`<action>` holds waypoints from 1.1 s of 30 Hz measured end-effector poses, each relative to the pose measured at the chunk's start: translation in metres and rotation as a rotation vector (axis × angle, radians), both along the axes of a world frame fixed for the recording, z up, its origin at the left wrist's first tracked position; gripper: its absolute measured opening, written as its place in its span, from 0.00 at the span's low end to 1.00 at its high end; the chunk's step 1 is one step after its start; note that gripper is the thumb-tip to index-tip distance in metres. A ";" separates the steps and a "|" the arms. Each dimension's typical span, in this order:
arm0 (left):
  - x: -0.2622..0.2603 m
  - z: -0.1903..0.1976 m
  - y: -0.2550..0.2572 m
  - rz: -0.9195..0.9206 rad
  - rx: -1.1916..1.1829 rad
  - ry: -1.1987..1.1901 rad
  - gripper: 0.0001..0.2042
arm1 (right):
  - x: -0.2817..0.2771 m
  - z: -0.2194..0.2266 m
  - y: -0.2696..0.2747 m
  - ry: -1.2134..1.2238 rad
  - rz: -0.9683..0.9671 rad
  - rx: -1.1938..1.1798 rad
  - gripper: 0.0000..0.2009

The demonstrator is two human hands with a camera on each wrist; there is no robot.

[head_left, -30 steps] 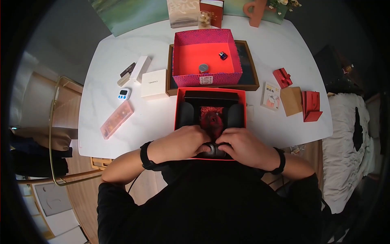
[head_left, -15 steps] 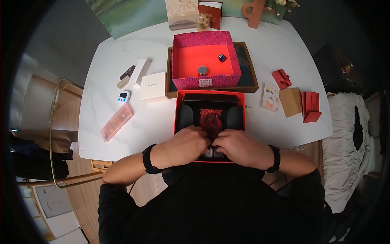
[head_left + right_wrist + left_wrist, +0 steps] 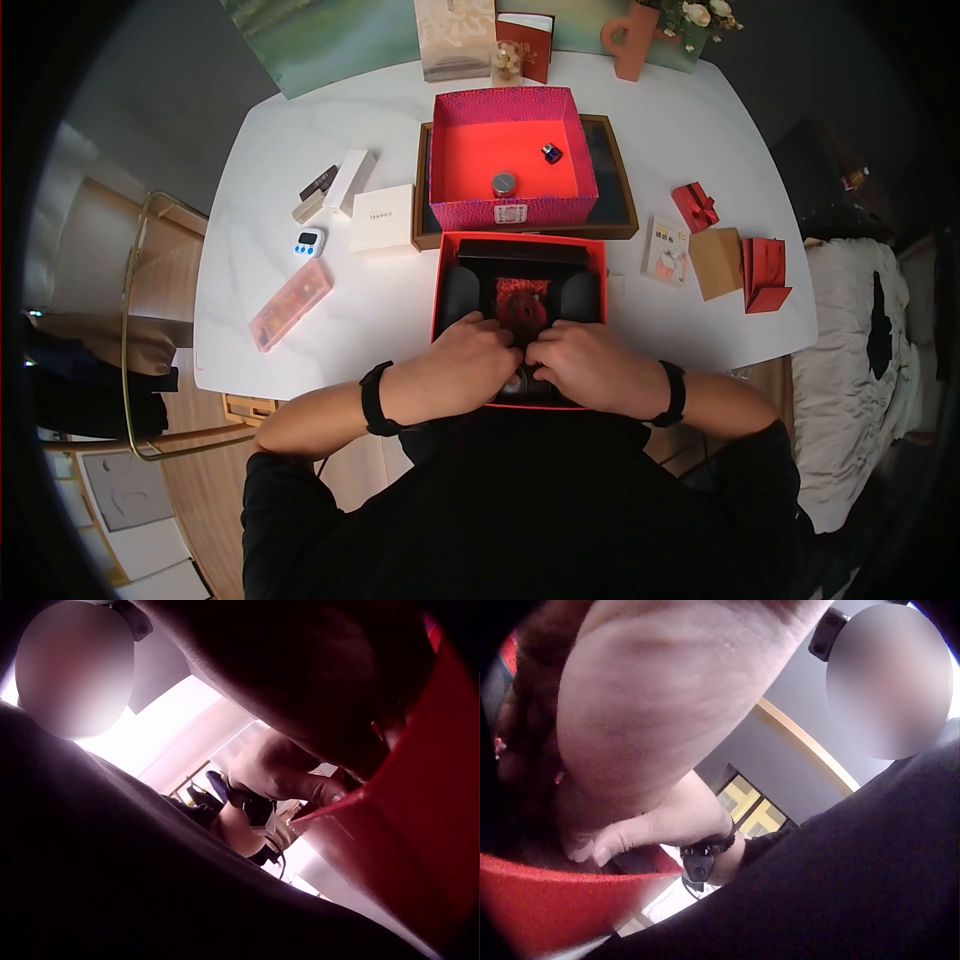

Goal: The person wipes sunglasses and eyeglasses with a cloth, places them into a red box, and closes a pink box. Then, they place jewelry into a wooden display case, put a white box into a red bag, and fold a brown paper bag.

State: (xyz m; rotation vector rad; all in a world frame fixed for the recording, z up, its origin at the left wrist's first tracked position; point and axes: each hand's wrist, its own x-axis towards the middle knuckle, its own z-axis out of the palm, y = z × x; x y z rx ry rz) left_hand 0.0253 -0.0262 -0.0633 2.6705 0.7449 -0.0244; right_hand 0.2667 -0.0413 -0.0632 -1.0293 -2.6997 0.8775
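Observation:
The red box lies at the table's near edge, with black padded pieces inside and a dark red item between them. Both the left hand and the right hand reach in over its near end, knuckles up, curled fingers close together and pinching the near part of the dark item. Below the fingers shows a grey rounded thing. Fingertips are mostly hidden. In the left wrist view, the left hand dips behind the red wall; the right wrist view shows the right hand in shadow.
Behind stands an open pink box on a dark framed tray, holding a small jar and a blue item. White boxes, a timer and a pink case lie left; cards and red packets right.
The thumbs, earlier on top of the grey rounded thing, have moved off it, and both hands have drawn together slightly farther up over the dark red item. The head view has shifted a little.

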 end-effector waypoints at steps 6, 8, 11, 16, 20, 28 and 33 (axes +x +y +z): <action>-0.020 0.034 -0.003 0.101 -0.008 -0.160 0.17 | 0.014 0.012 0.009 0.214 -0.039 -0.047 0.08; -0.034 0.040 0.009 0.122 -0.004 -0.184 0.17 | 0.027 0.021 0.018 0.325 -0.067 -0.076 0.09; -0.055 0.056 0.045 0.282 0.043 -0.321 0.14 | 0.047 0.037 0.045 0.352 -0.185 0.096 0.08; -0.053 0.071 0.153 0.253 0.124 -0.285 0.13 | 0.052 0.075 0.142 0.235 -0.473 0.094 0.10; -0.044 0.034 0.212 0.166 0.037 -0.157 0.14 | 0.041 0.036 0.214 0.134 -0.150 0.184 0.11; 0.012 0.002 0.248 -0.196 -0.038 0.177 0.18 | 0.004 0.000 0.282 -0.459 -0.011 0.186 0.25; 0.024 0.003 0.239 -0.194 -0.134 0.405 0.15 | -0.002 -0.004 0.273 -0.475 0.238 -0.155 0.15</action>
